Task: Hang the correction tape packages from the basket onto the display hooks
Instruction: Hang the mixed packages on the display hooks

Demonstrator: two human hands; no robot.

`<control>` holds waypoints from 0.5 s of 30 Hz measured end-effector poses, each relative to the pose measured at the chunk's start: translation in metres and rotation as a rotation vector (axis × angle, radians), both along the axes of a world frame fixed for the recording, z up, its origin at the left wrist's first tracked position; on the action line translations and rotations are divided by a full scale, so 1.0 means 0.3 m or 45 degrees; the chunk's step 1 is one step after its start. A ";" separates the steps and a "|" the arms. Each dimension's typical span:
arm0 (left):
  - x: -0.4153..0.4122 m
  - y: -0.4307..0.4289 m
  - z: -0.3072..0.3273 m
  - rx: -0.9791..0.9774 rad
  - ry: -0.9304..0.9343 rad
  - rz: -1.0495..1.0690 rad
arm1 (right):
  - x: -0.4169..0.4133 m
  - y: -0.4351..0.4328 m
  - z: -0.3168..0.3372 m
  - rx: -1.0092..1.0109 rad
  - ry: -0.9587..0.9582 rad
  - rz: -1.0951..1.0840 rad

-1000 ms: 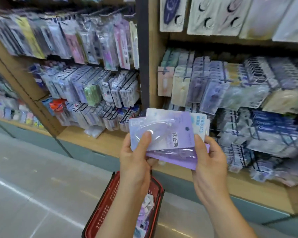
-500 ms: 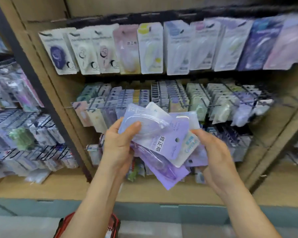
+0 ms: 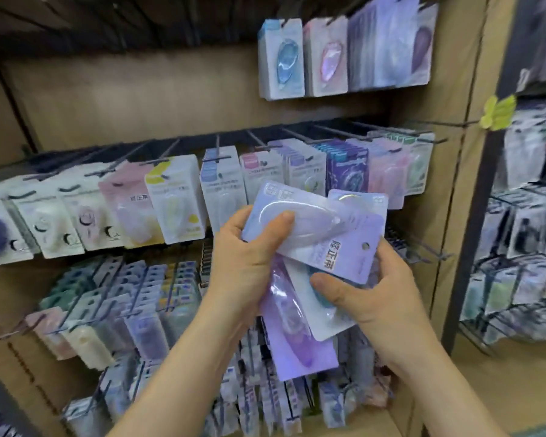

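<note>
Several hook rows stocked | brown backboard | wire rack at right

Soft overhead light; the dark underside of the top shelf lies in shadow. Glare streaks the fanned lilac and white blister-card packages. The black wire racks on the right smear, probably motion blur; edges bow.

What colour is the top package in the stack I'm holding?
The top package is pale purple with a clear bubble; the head view shows it best.
</note>
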State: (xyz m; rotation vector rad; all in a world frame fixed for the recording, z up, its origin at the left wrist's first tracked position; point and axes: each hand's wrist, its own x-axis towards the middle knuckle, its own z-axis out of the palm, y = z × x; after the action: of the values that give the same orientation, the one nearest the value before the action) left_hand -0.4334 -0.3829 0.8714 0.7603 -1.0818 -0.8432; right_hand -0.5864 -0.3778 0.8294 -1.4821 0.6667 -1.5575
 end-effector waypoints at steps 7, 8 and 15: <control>-0.080 -0.156 0.163 -0.187 0.015 0.107 | 0.011 -0.093 0.131 -0.189 -0.112 -0.263; -0.083 -0.177 0.182 -0.195 0.017 0.097 | 0.014 -0.110 0.147 -0.208 -0.121 -0.317; -0.118 -0.280 0.310 -0.116 -0.112 -0.149 | -0.008 -0.240 0.278 -0.316 -0.302 -0.327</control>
State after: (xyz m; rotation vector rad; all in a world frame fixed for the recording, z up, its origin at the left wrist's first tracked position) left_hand -0.4689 -0.4668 0.9645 0.6676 -1.2442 -0.8598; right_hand -0.5887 -0.4496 0.9129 -1.3969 0.5558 -2.0386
